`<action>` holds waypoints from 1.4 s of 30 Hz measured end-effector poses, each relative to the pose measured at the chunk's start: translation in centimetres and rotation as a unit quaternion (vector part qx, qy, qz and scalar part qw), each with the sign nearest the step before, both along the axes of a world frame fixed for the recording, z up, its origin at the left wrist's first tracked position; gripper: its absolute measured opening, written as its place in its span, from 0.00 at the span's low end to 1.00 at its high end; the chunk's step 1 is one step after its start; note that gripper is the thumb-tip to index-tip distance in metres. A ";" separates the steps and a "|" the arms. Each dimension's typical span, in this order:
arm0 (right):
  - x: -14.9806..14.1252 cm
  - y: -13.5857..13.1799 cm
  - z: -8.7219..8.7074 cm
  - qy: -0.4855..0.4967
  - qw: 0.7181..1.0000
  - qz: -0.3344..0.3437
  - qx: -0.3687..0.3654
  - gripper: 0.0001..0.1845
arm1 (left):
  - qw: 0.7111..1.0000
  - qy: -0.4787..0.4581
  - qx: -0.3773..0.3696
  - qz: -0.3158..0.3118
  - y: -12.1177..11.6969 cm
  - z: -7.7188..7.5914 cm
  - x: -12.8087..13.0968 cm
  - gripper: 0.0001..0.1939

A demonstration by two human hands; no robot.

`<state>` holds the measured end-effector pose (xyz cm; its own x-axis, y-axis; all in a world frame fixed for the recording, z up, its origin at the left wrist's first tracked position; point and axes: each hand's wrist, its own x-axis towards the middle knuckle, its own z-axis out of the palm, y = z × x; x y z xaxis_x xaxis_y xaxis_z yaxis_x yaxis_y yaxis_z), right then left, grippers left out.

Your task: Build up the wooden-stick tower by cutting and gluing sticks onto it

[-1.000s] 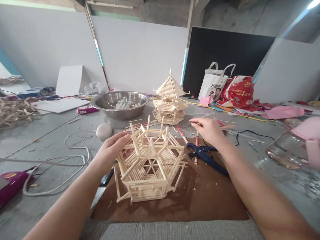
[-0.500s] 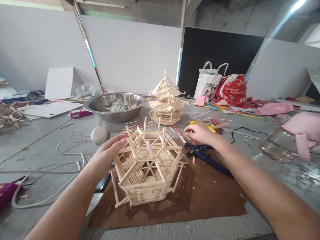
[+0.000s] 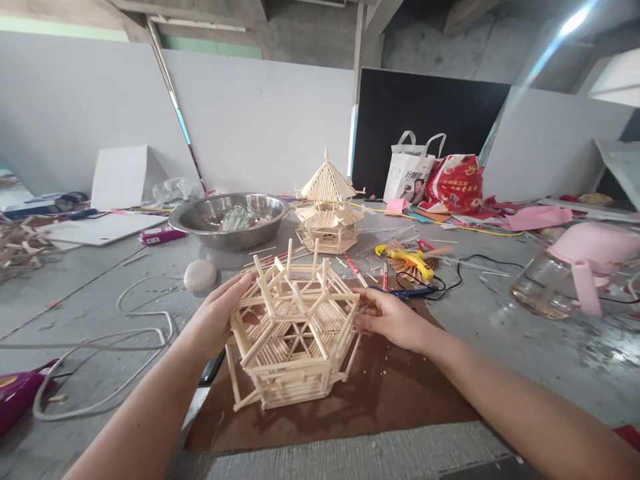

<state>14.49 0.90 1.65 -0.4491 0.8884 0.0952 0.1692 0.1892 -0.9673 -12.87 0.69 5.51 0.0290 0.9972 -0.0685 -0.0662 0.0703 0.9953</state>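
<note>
A six-sided pavilion frame of pale wooden sticks (image 3: 295,367) stands on a brown sheet (image 3: 400,407), with several short sticks rising from its top. My left hand (image 3: 220,313) is closed on its left side, the fingertips partly hidden behind the sticks. At the right side, my right hand (image 3: 387,319) grips the frame's edge between thumb and fingers. Dark blue pliers (image 3: 413,292) lie just beyond my right hand, mostly covered by it. Farther back stands a finished-looking stick pavilion (image 3: 327,210) with a pointed roof.
A steel basin (image 3: 227,237) sits behind on the left, a round white object (image 3: 200,275) nearer. To the right are a yellow glue gun (image 3: 407,259) and a pink-lidded jug (image 3: 565,273). A pale cable (image 3: 145,320) loops at left. Bags (image 3: 457,187) stand at the back.
My right hand has come from above the pliers, leftward and nearer, onto the frame's right side. My left hand stays on the frame's left. The view has tilted slightly up.
</note>
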 end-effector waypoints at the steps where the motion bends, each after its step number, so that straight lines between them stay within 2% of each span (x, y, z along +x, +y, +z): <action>1: -0.3 0.1 0.0 0.024 1.000 -0.004 -0.008 0.25 | 1.000 -0.005 -0.001 0.000 0.0 0.1 0.0 0.20; 7: -1.2 2.2 1.1 0.049 0.999 -0.006 0.018 0.17 | 0.999 -0.042 0.000 0.010 0.3 0.4 0.0 0.20; 11: -1.5 5.4 1.5 0.039 0.999 0.010 0.005 0.13 | 0.997 -0.069 0.028 0.021 0.7 0.1 -0.1 0.20; 15: -1.7 8.4 1.5 0.027 0.999 0.023 -0.003 0.13 | 0.995 -0.076 0.049 0.036 1.1 -0.4 0.0 0.25; 21: -1.5 10.6 1.8 -0.040 0.998 0.037 -0.023 0.12 | 0.997 -0.017 0.010 0.073 1.3 -1.0 -0.4 0.31; 26: 0.4 11.9 2.4 -0.168 0.985 0.000 -0.036 0.14 | 0.979 0.089 0.093 0.158 1.8 -1.6 -1.3 0.25; 28: 0.9 12.6 2.2 -0.250 0.967 -0.036 -0.044 0.14 | 0.955 0.175 0.132 0.202 1.9 -1.7 -1.4 0.22; 31: 0.8 13.2 1.2 -0.380 0.921 -0.074 -0.051 0.14 | 0.894 0.297 0.205 0.266 1.4 -1.6 -1.2 0.17; 33: 0.1 13.3 0.5 -0.445 0.890 -0.086 -0.044 0.15 | 0.836 0.346 0.300 0.302 0.9 -1.5 -1.0 0.13; 36: -0.9 13.2 -0.4 -0.502 0.858 -0.102 -0.027 0.16 | 0.720 0.391 0.475 0.322 -0.1 -1.1 -0.8 0.11; 38: -1.3 13.2 -0.7 -0.522 0.845 -0.114 -0.020 0.17 | 0.654 0.406 0.555 0.315 -0.7 -0.8 -0.7 0.13; 39: -1.4 13.3 -0.8 -0.526 0.842 -0.120 -0.017 0.17 | 0.632 0.408 0.581 0.311 -1.1 -0.7 -0.6 0.14; 42: -1.2 13.8 -1.0 -0.512 0.848 -0.137 -0.004 0.16 | 0.596 0.408 0.626 0.293 -2.2 -0.1 0.3 0.18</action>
<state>13.30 14.68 0.65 -0.0699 0.9715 -0.2267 0.9577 0.0018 -0.2876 -12.59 -1.55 5.41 0.1167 0.1039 0.9877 0.8289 -0.5581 -0.0393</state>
